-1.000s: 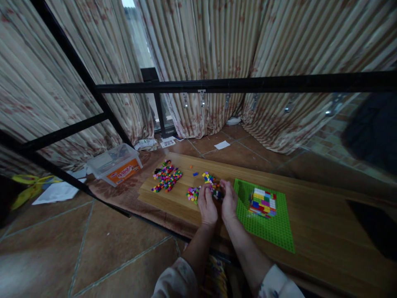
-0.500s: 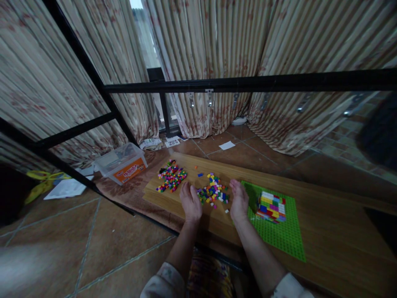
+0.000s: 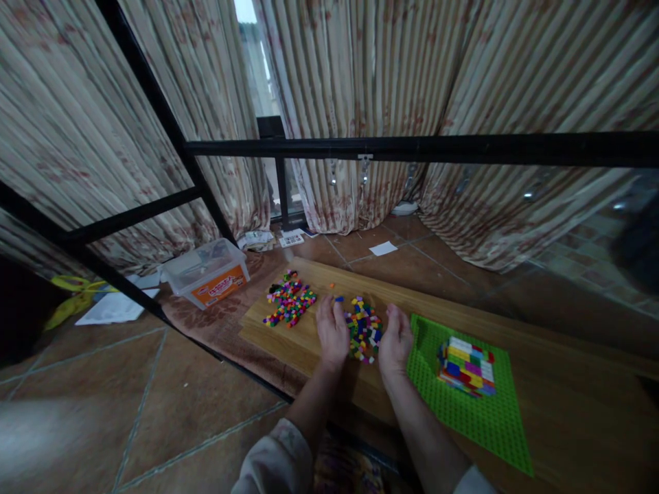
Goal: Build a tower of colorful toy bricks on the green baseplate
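Observation:
A pile of small multicoloured toy bricks (image 3: 364, 331) lies on the wooden board (image 3: 288, 341) between my two hands. My left hand (image 3: 333, 331) stands on edge along the pile's left side, fingers stretched out and holding nothing. On the other side, my right hand (image 3: 395, 341) is upright too, open, its palm turned towards the bricks. To its right lies a green baseplate (image 3: 478, 418), which carries a block built from coloured bricks (image 3: 467, 367). A second heap of loose bricks (image 3: 291, 300) spreads out left of my left hand.
A clear plastic box (image 3: 206, 271) with an orange label stands on the brown cloth at the left. One orange brick (image 3: 332, 285) lies alone near the board's far edge. Beyond runs a black metal frame bar (image 3: 319, 148), with striped curtains (image 3: 391, 75) behind it.
My hands have come closer together, and the bricks between them are now gathered into a narrower pile. The camera view has shifted slightly.

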The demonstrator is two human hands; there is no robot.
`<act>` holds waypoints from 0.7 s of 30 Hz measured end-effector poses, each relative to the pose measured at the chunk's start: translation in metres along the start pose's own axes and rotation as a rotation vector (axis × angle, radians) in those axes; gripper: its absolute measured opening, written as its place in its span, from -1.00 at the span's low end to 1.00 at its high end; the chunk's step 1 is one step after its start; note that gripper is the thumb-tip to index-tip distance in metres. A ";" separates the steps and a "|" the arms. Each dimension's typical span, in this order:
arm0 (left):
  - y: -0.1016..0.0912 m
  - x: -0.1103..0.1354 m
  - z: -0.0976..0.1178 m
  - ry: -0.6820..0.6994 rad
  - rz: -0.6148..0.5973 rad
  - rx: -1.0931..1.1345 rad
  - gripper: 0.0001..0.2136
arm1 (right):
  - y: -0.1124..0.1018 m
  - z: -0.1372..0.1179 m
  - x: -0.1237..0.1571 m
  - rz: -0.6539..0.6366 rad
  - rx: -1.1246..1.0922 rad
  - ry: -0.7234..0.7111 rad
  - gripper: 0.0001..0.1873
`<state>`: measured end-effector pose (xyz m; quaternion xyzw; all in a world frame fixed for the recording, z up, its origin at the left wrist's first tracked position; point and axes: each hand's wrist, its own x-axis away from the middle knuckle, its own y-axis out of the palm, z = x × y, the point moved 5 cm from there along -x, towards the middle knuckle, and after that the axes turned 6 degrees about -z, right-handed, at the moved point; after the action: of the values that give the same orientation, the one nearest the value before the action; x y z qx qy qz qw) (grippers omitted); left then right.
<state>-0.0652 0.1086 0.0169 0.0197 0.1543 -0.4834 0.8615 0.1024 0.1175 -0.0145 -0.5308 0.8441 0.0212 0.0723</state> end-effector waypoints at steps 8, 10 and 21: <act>0.028 -0.093 -0.009 0.104 -0.431 -0.026 -0.78 | 0.015 -0.011 -0.024 -0.321 0.180 -0.146 -0.47; 0.034 -0.089 -0.010 0.119 -0.499 -0.013 -0.79 | 0.027 -0.013 -0.028 -0.407 0.207 -0.183 -0.50; 0.033 -0.035 -0.004 0.375 -0.874 -0.459 -0.56 | 0.042 -0.023 -0.013 -0.752 0.332 -0.319 -0.50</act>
<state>-0.0552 0.1556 0.0190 -0.1497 0.4014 -0.7395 0.5192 0.0679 0.1453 0.0087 -0.7723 0.5626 -0.0611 0.2888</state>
